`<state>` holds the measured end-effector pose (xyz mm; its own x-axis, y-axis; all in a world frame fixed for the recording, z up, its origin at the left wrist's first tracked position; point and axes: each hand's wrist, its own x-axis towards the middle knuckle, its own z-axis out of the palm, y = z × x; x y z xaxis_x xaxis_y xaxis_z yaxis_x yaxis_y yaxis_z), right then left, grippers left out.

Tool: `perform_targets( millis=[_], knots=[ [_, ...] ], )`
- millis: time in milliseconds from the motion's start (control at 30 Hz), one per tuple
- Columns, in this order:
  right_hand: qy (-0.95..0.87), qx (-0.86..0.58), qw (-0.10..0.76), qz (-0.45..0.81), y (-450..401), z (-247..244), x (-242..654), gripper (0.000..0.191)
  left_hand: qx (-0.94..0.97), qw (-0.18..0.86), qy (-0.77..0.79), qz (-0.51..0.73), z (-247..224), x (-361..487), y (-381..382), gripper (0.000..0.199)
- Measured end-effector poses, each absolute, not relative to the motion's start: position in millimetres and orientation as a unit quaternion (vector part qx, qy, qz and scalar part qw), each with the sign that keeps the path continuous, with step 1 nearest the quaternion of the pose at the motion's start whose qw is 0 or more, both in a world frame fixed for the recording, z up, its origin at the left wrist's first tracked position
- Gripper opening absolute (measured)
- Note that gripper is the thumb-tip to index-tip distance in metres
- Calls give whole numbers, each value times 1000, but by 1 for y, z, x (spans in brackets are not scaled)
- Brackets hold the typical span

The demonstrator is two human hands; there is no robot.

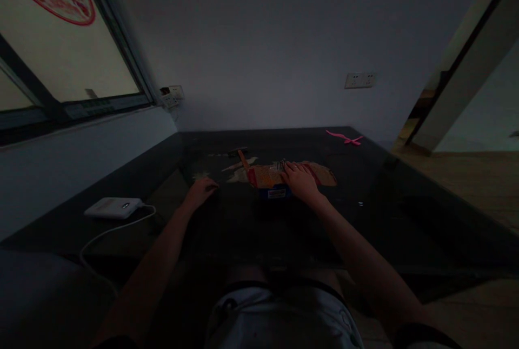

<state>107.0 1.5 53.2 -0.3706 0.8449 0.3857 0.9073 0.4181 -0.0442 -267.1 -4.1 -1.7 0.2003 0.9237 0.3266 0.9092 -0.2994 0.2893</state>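
Observation:
On the dark table stands a small box (277, 193) with a blue front, a white label and an orange-brown upper part. My right hand (300, 178) lies over its right side, fingers stretched out across the top. Beside those fingers, thin dark prongs (280, 165) stick up; their kind is unclear. To the left, my left hand (201, 191) rests low over the table, apart from the box, with loosely curved fingers and nothing visible in them. An orange-brown strip (243, 159) leans up at the box's left end. Flat brown-and-red cardboard (324, 174) extends behind my right hand.
A white power bank (113, 208) with a white cable (117, 228) lies at the table's left. Pale torn scraps (237, 176) lie behind the box. A pink ribbon-like item (352, 141) is at the back right. The wall carries sockets (360, 80).

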Motion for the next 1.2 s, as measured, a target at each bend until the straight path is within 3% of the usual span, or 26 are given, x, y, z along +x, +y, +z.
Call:
perform_targets(
  millis=[667,1200],
  knots=[
    [-823,-531,183,-85,5,51,107,48,678,-28,678,283,-6,-283,-7,31],
    [-824,-530,181,-88,3,52,108,48,609,6,762,219,-6,-286,-17,30]
  ],
)
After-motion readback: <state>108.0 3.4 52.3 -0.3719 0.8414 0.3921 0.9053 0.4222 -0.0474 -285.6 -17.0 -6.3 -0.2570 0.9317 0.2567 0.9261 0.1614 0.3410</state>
